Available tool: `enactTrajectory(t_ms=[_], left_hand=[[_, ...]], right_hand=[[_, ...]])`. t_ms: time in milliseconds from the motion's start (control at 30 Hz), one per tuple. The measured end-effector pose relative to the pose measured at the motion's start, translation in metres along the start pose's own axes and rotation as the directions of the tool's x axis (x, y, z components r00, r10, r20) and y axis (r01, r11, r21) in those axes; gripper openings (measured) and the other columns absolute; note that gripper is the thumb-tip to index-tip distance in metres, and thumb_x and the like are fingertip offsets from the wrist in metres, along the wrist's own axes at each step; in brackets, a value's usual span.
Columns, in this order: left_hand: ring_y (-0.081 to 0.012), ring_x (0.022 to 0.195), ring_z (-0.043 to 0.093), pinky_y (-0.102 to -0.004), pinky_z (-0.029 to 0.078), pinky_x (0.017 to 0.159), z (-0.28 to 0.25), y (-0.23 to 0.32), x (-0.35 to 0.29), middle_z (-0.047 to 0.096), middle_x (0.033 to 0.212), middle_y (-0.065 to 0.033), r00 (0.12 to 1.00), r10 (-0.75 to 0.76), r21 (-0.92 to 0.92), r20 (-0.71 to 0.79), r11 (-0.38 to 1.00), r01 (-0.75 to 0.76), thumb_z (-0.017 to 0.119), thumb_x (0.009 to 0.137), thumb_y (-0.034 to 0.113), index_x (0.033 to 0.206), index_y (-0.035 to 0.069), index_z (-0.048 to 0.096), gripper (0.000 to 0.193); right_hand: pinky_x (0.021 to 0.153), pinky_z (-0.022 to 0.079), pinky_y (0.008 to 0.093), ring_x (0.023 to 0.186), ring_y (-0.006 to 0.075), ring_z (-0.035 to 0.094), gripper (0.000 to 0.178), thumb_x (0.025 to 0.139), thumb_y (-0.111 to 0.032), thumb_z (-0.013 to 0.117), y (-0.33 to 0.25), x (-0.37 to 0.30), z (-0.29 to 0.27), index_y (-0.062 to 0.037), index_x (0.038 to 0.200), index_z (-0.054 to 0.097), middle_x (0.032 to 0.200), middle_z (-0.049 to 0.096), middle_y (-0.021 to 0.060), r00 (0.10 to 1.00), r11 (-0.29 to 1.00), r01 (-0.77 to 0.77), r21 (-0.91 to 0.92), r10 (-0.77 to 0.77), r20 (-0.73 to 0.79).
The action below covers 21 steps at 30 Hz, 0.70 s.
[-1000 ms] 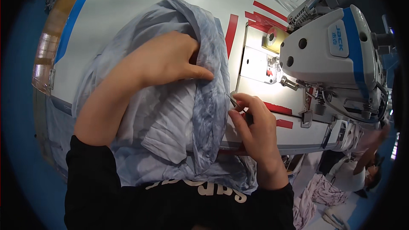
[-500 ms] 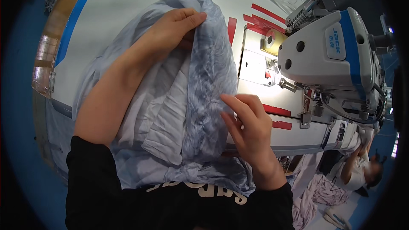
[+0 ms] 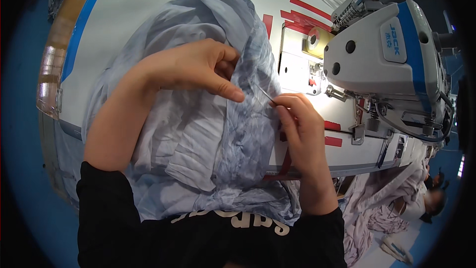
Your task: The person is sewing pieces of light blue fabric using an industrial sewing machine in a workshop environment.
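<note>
Blue-grey fabric point(image 3: 248, 139) bunched on white table point(image 3: 129, 5), left of sewing machine point(image 3: 367, 64); left hand point(image 3: 201, 67) on it, grip unclear; right hand point(image 3: 302, 124) pinches thin metal tool point(image 3: 266, 95). Red tape point(image 3: 310, 8) near machine; lettering point(image 3: 392, 42) there, also black shirt point(image 3: 208, 248).

Blue lettering point(image 3: 393, 40) on sewing machine point(image 3: 364, 57), pale letters point(image 3: 260, 222) on black shirt point(image 3: 198, 245)
</note>
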State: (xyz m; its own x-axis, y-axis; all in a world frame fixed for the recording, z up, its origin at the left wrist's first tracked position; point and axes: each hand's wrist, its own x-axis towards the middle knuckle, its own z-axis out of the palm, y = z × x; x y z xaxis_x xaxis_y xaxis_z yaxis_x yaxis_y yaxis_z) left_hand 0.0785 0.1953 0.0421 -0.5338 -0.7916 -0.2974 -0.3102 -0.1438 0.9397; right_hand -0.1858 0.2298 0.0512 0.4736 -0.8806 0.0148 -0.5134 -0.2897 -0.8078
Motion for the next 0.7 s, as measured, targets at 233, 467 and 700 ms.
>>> enactTrajectory(t_ms=[233, 467, 700], left_hand=[[-0.0208, 0.066, 0.060, -0.0342, 0.045, 0.061, 0.043, 0.017, -0.002, 0.061, 0.071, -0.0174, 0.972, 0.059, 0.358, -0.227, 0.933, 0.026, 0.077, 0.079, 0.030, 0.083, -0.005, 0.059, 0.040], [-0.0088, 0.076, 0.062, -0.0239, 0.049, 0.067, 0.033, 0.007, 0.004, 0.070, 0.091, -0.0069, 0.977, -0.145, -0.383, -0.157, 0.921, 0.075, 0.069, 0.089, 0.018, 0.106, -0.004, 0.062, 0.029], [-0.0085, 0.080, 0.065, -0.0210, 0.051, 0.070, 0.029, 0.002, 0.006, 0.071, 0.094, -0.0065, 0.989, -0.115, -0.482, -0.098, 0.875, 0.054, 0.070, 0.088, 0.015, 0.115, -0.004, 0.062, 0.034]], right_hand=[[0.054, 0.040, 0.0187, 0.062, 0.0052, 0.050, 0.016, 0.099, -0.005, 0.046, 0.005, -0.007, -0.008, 0.0019, 0.110, 0.056, 0.099, 0.068, 0.0119, 0.994, 0.943, 0.080, 0.323, -0.051, -0.097], [0.062, 0.049, 0.0268, 0.066, 0.0166, 0.062, 0.021, 0.092, 0.003, 0.054, 0.008, 0.000, 0.001, -0.0014, 0.110, 0.062, 0.093, 0.070, 0.0104, 0.986, 0.982, 0.169, -0.081, -0.169, -0.001], [0.063, 0.050, 0.0285, 0.072, 0.0208, 0.065, 0.022, 0.087, 0.005, 0.060, 0.018, -0.002, 0.002, -0.0004, 0.107, 0.067, 0.088, 0.069, 0.0115, 0.959, 0.949, 0.259, -0.182, -0.275, -0.069]])
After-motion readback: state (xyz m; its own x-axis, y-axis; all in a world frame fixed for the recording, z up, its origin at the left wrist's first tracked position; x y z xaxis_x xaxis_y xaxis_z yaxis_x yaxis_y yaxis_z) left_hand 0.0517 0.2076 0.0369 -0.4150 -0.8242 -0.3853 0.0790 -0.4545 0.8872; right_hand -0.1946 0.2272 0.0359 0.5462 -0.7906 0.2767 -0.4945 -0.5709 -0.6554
